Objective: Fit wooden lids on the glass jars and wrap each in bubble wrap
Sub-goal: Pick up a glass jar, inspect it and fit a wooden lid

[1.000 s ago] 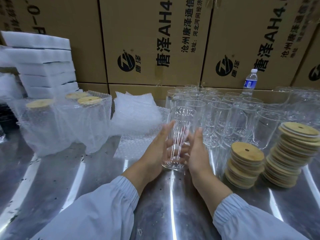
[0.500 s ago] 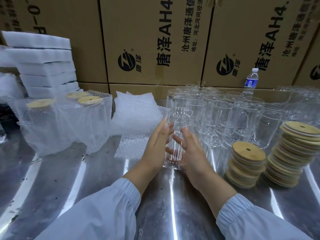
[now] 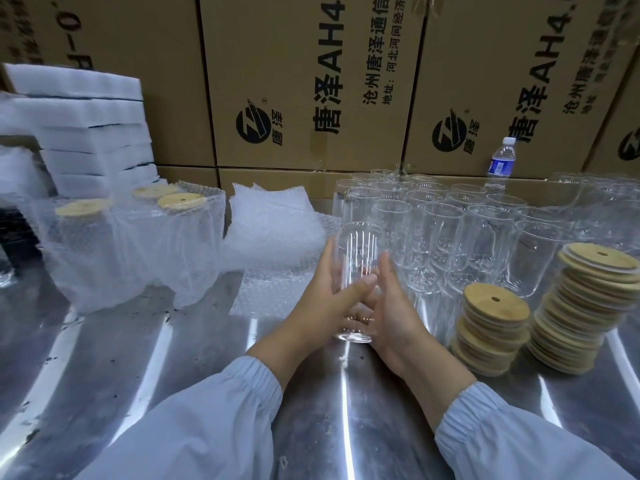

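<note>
Wrapped jars (image 3: pixel 131 251) stand at the far left of the steel table (image 3: pixel 173 375), each swathed in bubble wrap with its wooden lid (image 3: pixel 181 201) showing on top. I judge these finished and set aside, clear of the work. Behind them is a stack of white foam sheets (image 3: pixel 79 109). To their right lies a loose heap of bubble wrap (image 3: pixel 273 233), with one flat sheet (image 3: pixel 270 296) spread in front of it, likely ready for the next wrap.

At centre, one ribbed jar (image 3: pixel 358 244) stands upright with no lid, its base seemingly on the table just beside that sheet. My left hand (image 3: pixel 325 299) grips it, thumb across the front and fingers behind. My right hand (image 3: pixel 394 313) lies against its right side. I cannot tell whether those fingers curl round the glass or only press on it. Two hands probably steady the slippery jar.

Right of it is a crowd of bare jars (image 3: pixel 446 237), all lidless. Two stacks of lids follow, the shorter (image 3: pixel 495 330) close to my right hand, the taller (image 3: pixel 588 306) leaning. Lidding looks to be next. A water bottle (image 3: pixel 502 161) stands against the cartons (image 3: pixel 304 81) behind.
</note>
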